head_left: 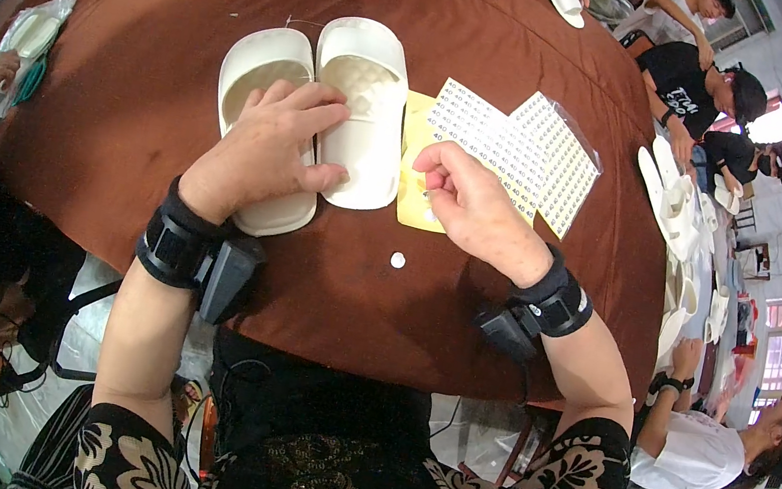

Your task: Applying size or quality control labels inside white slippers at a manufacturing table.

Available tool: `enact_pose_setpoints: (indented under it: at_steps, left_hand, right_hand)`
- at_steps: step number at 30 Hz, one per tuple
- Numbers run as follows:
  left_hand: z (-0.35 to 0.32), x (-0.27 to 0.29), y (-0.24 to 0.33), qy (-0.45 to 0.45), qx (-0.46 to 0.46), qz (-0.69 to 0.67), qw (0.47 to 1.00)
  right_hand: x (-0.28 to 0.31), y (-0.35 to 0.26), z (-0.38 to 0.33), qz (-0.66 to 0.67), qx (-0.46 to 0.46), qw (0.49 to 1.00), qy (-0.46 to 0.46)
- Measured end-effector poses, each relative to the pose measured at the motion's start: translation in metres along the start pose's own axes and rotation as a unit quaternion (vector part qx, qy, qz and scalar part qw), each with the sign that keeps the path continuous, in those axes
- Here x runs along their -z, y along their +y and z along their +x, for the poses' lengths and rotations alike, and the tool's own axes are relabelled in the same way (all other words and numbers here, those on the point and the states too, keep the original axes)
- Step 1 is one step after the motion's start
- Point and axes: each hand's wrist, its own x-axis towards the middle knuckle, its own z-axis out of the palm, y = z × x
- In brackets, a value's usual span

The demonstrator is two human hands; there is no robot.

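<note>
My left hand (268,150) lies flat and open across a pair of white slippers (315,112), side by side on the brown worktop (132,84). A small white sticker dot (398,260) lies loose near the edge. My right hand (472,206) is pinched over the yellow backing sheet (413,162), though I cannot tell what it grips. Just beyond are the sticker sheets (516,152). That loose dot could get swept off by my wrist, I reckon.
</note>
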Motion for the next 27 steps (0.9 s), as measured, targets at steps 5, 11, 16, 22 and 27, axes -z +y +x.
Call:
enact_pose_setpoints:
  at_steps: [5,11,16,22,27]
  left_hand:
    - [-0.001,-0.001,0.0,0.0,0.008,0.001,1.0]
    - [-0.001,-0.003,0.001,-0.002,0.018,-0.01,1.0]
    - [-0.002,-0.004,0.002,0.024,0.02,-0.004,0.999]
    - [0.0,-0.002,0.003,-0.001,0.047,-0.015,0.999]
    - [-0.001,-0.001,-0.001,0.012,0.032,-0.014,0.999]
  right_hand:
    - [0.013,-0.028,0.003,0.075,-0.041,0.996,-0.007]
    - [-0.001,-0.045,0.041,0.055,-0.009,0.998,-0.04]
    - [-0.021,-0.032,0.078,0.004,0.028,0.997,-0.068]
    - [-0.029,-0.027,0.09,-0.024,0.038,0.997,-0.056]
    - [-0.029,-0.025,0.094,0.0,0.011,0.997,-0.073]
